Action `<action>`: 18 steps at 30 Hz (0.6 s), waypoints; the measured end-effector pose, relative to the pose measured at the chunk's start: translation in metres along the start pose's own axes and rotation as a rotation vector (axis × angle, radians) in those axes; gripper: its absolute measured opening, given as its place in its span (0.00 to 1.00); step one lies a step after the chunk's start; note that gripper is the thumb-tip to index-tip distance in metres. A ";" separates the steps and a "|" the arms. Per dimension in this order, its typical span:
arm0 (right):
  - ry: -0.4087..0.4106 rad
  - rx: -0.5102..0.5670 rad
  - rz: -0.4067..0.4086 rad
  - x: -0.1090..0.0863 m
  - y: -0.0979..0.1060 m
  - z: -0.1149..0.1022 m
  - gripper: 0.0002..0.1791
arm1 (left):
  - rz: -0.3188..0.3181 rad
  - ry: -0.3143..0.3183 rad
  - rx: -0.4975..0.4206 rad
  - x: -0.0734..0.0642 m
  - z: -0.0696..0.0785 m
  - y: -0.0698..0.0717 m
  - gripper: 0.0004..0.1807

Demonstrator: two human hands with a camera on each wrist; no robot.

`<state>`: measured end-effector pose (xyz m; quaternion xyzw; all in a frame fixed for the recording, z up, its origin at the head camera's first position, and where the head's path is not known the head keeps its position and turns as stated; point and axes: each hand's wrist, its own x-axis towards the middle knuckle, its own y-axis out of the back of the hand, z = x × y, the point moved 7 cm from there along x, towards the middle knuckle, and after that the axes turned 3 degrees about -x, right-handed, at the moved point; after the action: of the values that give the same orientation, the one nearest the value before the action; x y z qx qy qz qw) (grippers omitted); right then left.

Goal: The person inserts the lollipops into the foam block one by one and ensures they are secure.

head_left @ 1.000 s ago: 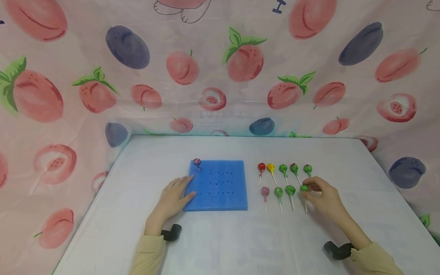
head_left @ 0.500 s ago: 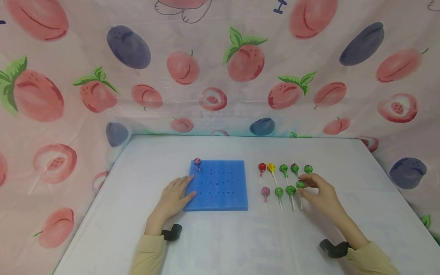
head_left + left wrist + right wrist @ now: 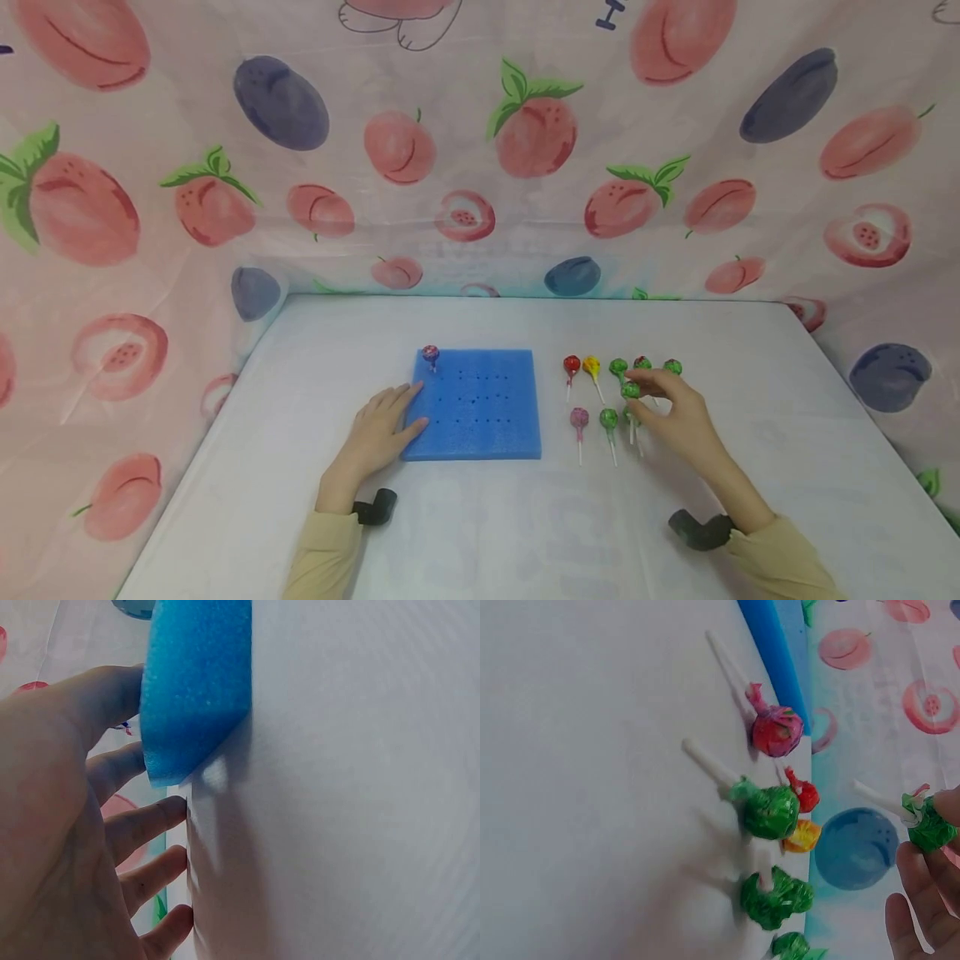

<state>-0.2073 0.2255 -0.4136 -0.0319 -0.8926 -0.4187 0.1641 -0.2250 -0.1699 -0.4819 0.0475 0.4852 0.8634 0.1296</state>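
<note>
Green round lollipop (image 3: 631, 389) got nearer the blue foam board (image 3: 487, 443), your right hand (image 3: 686, 417) pinching it, left hand (image 3: 375, 427) resting at its left edge.

High head view (wrist views close)

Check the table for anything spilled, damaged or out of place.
Nothing stands out: no visible spill or damage. Loose lollipops lie in two rows; another lollipop stands upright in the blue foam block; the right hand holds a green lollipop.
</note>
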 end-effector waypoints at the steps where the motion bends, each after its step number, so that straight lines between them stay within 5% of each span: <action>1: 0.003 0.008 0.003 0.001 -0.001 -0.002 0.22 | 0.000 0.002 -0.001 0.000 0.000 0.000 0.34; 18: 0.034 0.141 -0.033 0.022 -0.028 -0.041 0.19 | 0.011 0.001 -0.017 -0.001 -0.001 0.000 0.35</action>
<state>-0.2222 0.1750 -0.4029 0.0015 -0.9174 -0.3577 0.1742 -0.2237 -0.1709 -0.4822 0.0485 0.4775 0.8684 0.1250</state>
